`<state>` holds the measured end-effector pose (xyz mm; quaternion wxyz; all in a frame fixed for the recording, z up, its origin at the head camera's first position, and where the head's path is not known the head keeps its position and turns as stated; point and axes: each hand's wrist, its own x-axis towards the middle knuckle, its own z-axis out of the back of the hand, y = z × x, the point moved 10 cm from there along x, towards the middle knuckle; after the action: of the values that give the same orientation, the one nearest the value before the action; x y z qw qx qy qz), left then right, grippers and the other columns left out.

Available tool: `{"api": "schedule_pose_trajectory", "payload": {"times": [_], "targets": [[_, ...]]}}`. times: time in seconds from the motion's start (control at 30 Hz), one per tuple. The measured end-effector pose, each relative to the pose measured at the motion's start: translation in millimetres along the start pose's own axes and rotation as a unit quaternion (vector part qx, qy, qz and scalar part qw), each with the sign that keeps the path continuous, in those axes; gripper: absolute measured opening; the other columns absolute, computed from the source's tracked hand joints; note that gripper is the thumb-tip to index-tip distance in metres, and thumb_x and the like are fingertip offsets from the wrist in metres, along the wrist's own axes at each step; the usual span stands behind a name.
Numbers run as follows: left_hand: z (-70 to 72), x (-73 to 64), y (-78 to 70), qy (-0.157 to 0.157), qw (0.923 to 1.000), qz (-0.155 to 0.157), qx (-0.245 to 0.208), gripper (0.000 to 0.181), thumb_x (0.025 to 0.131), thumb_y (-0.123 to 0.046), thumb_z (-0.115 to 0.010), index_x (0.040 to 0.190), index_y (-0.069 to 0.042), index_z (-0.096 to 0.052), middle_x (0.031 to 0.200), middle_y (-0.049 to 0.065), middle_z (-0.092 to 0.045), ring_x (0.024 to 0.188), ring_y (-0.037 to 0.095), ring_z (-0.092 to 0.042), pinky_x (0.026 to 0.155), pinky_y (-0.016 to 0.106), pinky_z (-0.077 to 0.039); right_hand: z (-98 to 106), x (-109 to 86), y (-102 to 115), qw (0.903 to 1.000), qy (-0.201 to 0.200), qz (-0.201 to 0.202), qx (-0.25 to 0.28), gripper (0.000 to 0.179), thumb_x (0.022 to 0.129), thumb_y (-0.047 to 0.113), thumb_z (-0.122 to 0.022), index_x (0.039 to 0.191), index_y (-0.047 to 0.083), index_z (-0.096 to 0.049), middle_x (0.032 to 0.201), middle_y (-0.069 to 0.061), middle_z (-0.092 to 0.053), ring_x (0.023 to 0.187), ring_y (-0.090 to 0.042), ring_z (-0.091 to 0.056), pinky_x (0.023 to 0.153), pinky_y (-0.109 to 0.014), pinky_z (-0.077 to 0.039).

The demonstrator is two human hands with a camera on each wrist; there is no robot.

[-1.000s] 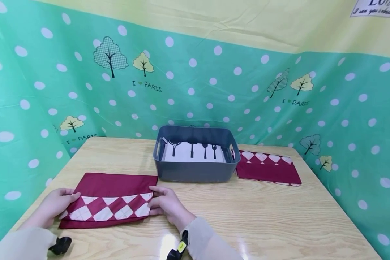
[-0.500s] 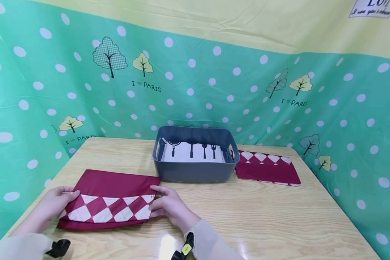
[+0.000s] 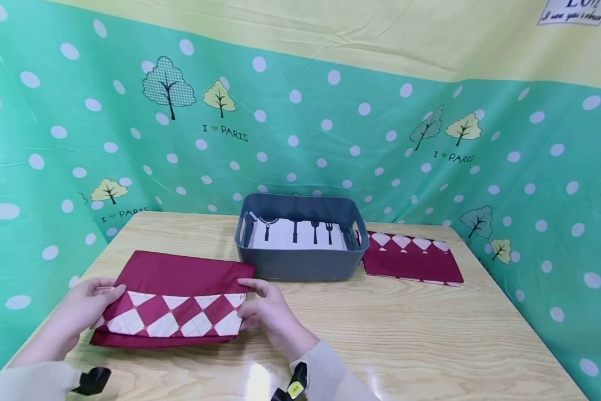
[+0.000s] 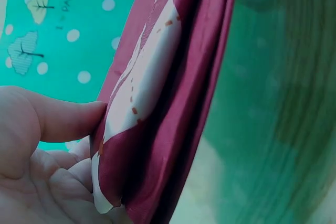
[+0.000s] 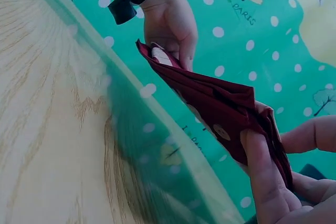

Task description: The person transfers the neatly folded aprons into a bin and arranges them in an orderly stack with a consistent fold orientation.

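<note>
Between my two hands is a folded maroon cloth [image 3: 180, 273] with a band of white diamonds across its front. My left hand [image 3: 87, 303] pinches its left edge, the thumb on top and the fingers curled beneath. On the opposite edge my right hand [image 3: 270, 312] grips the cloth between thumb and fingers. Several stacked layers of the cloth [image 5: 205, 90] show in the right wrist view, where it is held up off the table. In the left wrist view the thumb [image 4: 73, 119] presses against the folded edge.
A dark grey basket [image 3: 300, 264] stands at the back middle, just beyond the held cloth. Inside lies a white cloth printed with black utensils [image 3: 305, 234]. Another folded maroon diamond cloth [image 3: 413, 262] lies right of the basket on the wooden table [image 3: 405, 334].
Both hands have raised the maroon cloth and shifted it slightly forward and to the right, toward the basket. The basket and the other folded cloth stay put.
</note>
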<state>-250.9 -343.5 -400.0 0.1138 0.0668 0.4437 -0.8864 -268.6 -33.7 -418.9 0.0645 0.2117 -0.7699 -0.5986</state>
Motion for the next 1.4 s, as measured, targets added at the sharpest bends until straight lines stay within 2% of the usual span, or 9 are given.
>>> {"api": "schedule_pose_trajectory", "payload": {"times": [0.13, 0.37, 0.57, 0.7, 0.9, 1.03, 1.13, 1.23, 1.4], "targets": [[4.0, -0.3, -8.1, -0.01, 0.9999, -0.009, -0.004, 0.062, 0.106, -0.028, -0.039, 0.14, 0.022, -0.023, 0.109, 0.026, -0.062, 0.056, 0.009, -0.053, 0.055, 0.026, -0.05, 0.7, -3.9, 10.2, 0.9993, -0.016, 0.028, -0.018, 0.064, 0.07, -0.009, -0.06, 0.133, 0.002, -0.06, 0.119, -0.013, -0.059, 0.054, -0.012, -0.06, 0.051, -0.022, -0.054], [8.1, -3.3, -21.3, -0.024, 0.9995, -0.017, -0.007, 0.063, 0.106, -0.03, -0.039, 0.141, 0.02, -0.024, 0.114, 0.03, -0.061, 0.061, 0.007, -0.054, 0.055, 0.025, -0.05, 2.7, -11.8, 29.0, 0.9977, -0.032, 0.057, -0.02, 0.062, 0.073, -0.006, -0.061, 0.135, 0.003, -0.059, 0.12, -0.013, -0.062, 0.05, -0.012, -0.059, 0.051, -0.022, -0.053], [9.9, -4.9, -28.7, -0.033, 0.9991, -0.021, -0.014, 0.065, 0.105, -0.035, -0.041, 0.142, 0.017, -0.026, 0.107, 0.017, -0.065, 0.064, 0.007, -0.055, 0.056, 0.026, -0.05, 8.0, -14.6, 41.3, 0.9972, -0.035, 0.062, -0.025, 0.057, 0.078, 0.0, -0.063, 0.134, 0.003, -0.06, 0.119, -0.014, -0.064, 0.052, -0.01, -0.06, 0.054, -0.022, -0.053], [10.3, -7.1, -33.7, -0.035, 0.9988, -0.027, -0.021, 0.064, 0.105, -0.035, -0.042, 0.141, 0.016, -0.028, 0.099, -0.003, -0.063, 0.061, 0.008, -0.055, 0.055, 0.026, -0.051, 10.9, -16.4, 47.9, 0.9966, -0.037, 0.067, -0.029, 0.054, 0.079, 0.001, -0.062, 0.133, 0.003, -0.061, 0.121, -0.014, -0.062, 0.055, -0.009, -0.061, 0.056, -0.022, -0.054], [9.7, -9.7, -42.0, -0.033, 0.9978, -0.041, -0.04, 0.065, 0.105, -0.035, -0.044, 0.141, 0.016, -0.029, 0.095, -0.012, -0.063, 0.069, 0.001, -0.062, 0.061, 0.026, -0.055, 17.3, -20.3, 59.5, 0.9957, -0.039, 0.08, -0.027, 0.055, 0.08, 0.001, -0.06, 0.135, 0.004, -0.06, 0.121, -0.017, -0.06, 0.06, -0.01, -0.064, 0.059, -0.023, -0.055], [8.1, -12.5, -50.8, -0.036, 0.9972, -0.049, -0.043, 0.065, 0.104, -0.036, -0.047, 0.141, 0.014, -0.031, 0.091, -0.017, -0.061, 0.07, 0.0, -0.062, 0.062, 0.024, -0.054, 25.7, -22.0, 68.9, 0.9945, -0.05, 0.088, -0.029, 0.054, 0.081, 0.001, -0.057, 0.135, 0.003, -0.06, 0.115, -0.019, -0.064, 0.058, -0.008, -0.061, 0.057, -0.022, -0.054], [5.8, -15.4, -58.2, -0.038, 0.9972, -0.05, -0.041, 0.066, 0.103, -0.038, -0.048, 0.143, 0.012, -0.032, 0.091, -0.016, -0.061, 0.071, 0.001, -0.062, 0.064, 0.023, -0.053, 33.6, -21.9, 74.8, 0.9934, -0.063, 0.092, -0.026, 0.052, 0.082, 0.0, -0.056, 0.133, 0.002, -0.061, 0.106, -0.016, -0.067, 0.054, -0.007, -0.056, 0.054, -0.02, -0.052], [2.6, -17.2, -66.2, -0.039, 0.9966, -0.055, -0.047, 0.066, 0.103, -0.038, -0.049, 0.143, 0.011, -0.033, 0.089, -0.02, -0.061, 0.071, 0.0, -0.064, 0.065, 0.021, -0.053, 40.6, -21.4, 79.9, 0.9926, -0.072, 0.095, -0.021, 0.051, 0.082, -0.001, -0.055, 0.132, 0.0, -0.061, 0.099, -0.011, -0.066, 0.053, -0.006, -0.052, 0.052, -0.019, -0.049], [-4.4, -18.3, -79.1, -0.034, 0.9944, -0.067, -0.075, 0.065, 0.103, -0.035, -0.051, 0.143, 0.012, -0.033, 0.084, -0.023, -0.062, 0.071, -0.001, -0.065, 0.066, 0.019, -0.052, 52.0, -20.9, 86.5, 0.991, -0.089, 0.098, -0.015, 0.049, 0.083, -0.002, -0.055, 0.131, 0.0, -0.062, 0.099, -0.008, -0.063, 0.055, -0.007, -0.046, 0.05, -0.017, -0.044]]}}
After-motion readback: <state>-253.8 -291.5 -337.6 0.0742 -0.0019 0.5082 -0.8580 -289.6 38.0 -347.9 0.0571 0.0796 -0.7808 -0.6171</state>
